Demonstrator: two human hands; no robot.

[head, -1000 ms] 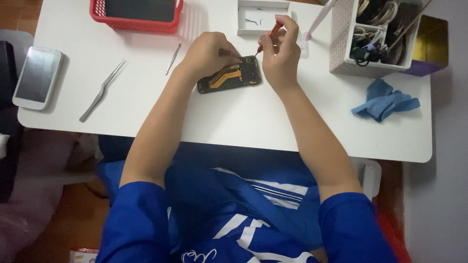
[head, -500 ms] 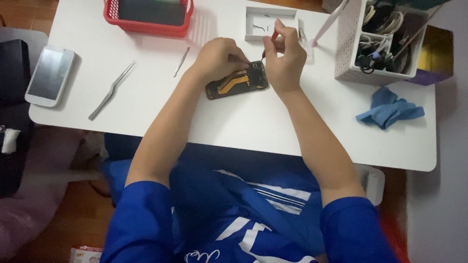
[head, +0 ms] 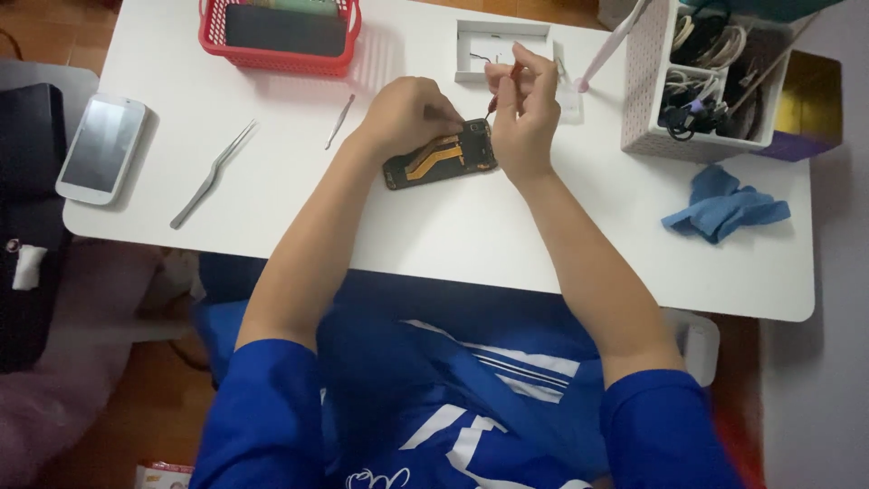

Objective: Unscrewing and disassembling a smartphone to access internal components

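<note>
An opened black phone (head: 441, 157) with orange flex cables showing lies on the white table (head: 434, 226). My left hand (head: 409, 113) rests on its upper left part, fingers curled and pressing it down. My right hand (head: 523, 113) is at the phone's top right corner, pinching a thin red-handled screwdriver (head: 503, 86) whose tip points down at that corner.
Tweezers (head: 213, 172) and a smaller metal tool (head: 340, 120) lie left of the phone. A white phone (head: 101, 148) sits at the left edge. A red basket (head: 281, 36), a small white tray (head: 502, 45), a white organiser (head: 701, 81) and a blue cloth (head: 722, 210) stand around.
The view has shifted a little, so the table appears lower and further right. Both hands stay on the phone; the right hand still works the screwdriver at the same corner.
</note>
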